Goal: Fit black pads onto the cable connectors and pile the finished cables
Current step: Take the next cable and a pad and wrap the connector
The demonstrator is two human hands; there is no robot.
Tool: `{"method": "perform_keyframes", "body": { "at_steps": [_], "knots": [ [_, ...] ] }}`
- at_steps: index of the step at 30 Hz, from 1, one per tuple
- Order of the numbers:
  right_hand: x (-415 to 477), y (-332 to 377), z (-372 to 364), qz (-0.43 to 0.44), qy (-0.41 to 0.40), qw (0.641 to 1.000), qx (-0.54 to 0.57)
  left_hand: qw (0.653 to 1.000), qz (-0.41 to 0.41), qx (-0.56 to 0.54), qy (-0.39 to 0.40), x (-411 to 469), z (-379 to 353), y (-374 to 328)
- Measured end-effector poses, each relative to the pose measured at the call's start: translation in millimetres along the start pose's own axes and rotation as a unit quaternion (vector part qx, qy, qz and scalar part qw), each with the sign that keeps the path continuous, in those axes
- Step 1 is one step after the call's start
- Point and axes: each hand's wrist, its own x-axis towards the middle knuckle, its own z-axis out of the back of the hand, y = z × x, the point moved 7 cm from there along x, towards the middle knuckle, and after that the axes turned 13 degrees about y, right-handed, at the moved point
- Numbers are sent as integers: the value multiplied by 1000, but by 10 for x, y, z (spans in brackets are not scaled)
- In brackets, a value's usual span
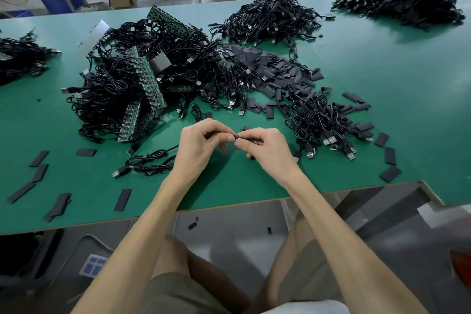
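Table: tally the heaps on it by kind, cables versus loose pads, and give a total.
Cable heaps: 5
Pad heap: 1
Total: 6

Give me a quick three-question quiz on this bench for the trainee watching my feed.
1. True or false: the left hand lies flat and empty on the green table.
2. What do the fingers of the left hand and the right hand pinch between them? A a red stool; B a black pad; C a cardboard box.
3. Fill in: the green circuit boards lie in the cable heap to the hands' ____.
Key: 1 false; 2 B; 3 left.
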Motion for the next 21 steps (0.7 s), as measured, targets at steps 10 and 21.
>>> {"method": "perform_keyframes", "body": {
  "at_steps": [10,21],
  "knots": [
    [-16,13,8,-4,-4,1000,-18,999,42,-17,13,1,-15,31],
    [-9,-4,42,-10,-42,999,22,996,-11,84,5,-4,-48,-94]
  ]
}}
